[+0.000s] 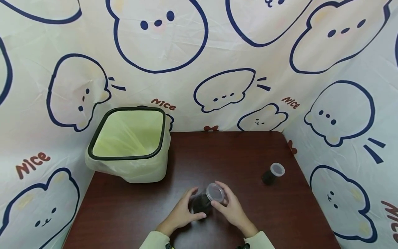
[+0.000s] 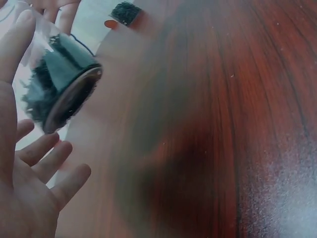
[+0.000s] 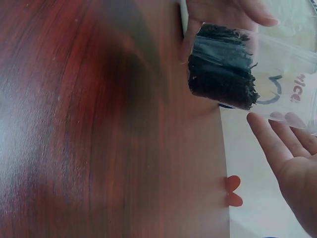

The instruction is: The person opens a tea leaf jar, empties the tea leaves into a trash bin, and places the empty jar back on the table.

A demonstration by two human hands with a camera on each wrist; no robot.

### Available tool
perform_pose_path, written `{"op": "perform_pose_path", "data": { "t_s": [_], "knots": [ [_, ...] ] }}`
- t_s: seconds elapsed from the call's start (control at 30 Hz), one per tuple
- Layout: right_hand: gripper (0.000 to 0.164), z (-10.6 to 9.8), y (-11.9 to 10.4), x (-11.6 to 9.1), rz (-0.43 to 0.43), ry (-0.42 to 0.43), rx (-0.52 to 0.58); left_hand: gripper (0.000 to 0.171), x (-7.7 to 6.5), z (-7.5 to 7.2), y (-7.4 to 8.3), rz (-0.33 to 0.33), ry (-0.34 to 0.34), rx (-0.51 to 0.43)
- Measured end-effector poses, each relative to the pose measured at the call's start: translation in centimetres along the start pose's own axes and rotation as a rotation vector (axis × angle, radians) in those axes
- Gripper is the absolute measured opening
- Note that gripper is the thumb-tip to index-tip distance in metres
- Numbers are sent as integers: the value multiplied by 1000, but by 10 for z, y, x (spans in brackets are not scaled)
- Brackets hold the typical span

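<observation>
A clear plastic jar (image 1: 202,204) with a whitish lid (image 1: 215,192) is held tilted above the table between both hands. Dark, shredded, dry-looking bits (image 3: 223,69) fill its lower part. My left hand (image 1: 185,212) is round the jar's body, thumb on the near side and fingers on the far side. At the lid end, my right hand (image 1: 231,207) grips with thumb and fingers on opposite sides. The left wrist view shows the jar's base (image 2: 74,99) facing down toward the table.
A second lidded jar (image 1: 273,173) with dark contents stands at the right of the brown wooden table (image 1: 248,152). At the back left is a pale green bin (image 1: 146,171) with a dark rim and a liner. Cartoon-printed cloth (image 1: 174,86) surrounds the table.
</observation>
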State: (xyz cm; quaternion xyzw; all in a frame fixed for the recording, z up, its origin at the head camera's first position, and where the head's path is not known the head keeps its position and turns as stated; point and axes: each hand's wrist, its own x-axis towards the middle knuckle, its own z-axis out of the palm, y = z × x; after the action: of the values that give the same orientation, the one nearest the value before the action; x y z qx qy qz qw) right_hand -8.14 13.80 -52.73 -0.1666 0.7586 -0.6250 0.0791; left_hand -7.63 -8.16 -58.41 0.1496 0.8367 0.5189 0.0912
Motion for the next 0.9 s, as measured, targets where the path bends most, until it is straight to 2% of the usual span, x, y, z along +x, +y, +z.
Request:
{"op": "perform_pose_path", "data": {
  "t_s": [0.27,0.5,0.63,0.77,0.9],
  "knots": [
    [62,3,-6,1,-41,24,74,92,1,3,-3,6,1,3],
    [62,5,-13,1,-93,28,46,96,3,5,-2,18,-1,15],
    [62,5,-17,1,-92,20,52,98,4,7,-1,7,-2,12],
    [62,6,-20,1,-101,16,55,99,5,8,0,-2,10,15],
    [62,6,-23,1,-122,23,41,97,7,8,3,18,30,11]
  ]
}}
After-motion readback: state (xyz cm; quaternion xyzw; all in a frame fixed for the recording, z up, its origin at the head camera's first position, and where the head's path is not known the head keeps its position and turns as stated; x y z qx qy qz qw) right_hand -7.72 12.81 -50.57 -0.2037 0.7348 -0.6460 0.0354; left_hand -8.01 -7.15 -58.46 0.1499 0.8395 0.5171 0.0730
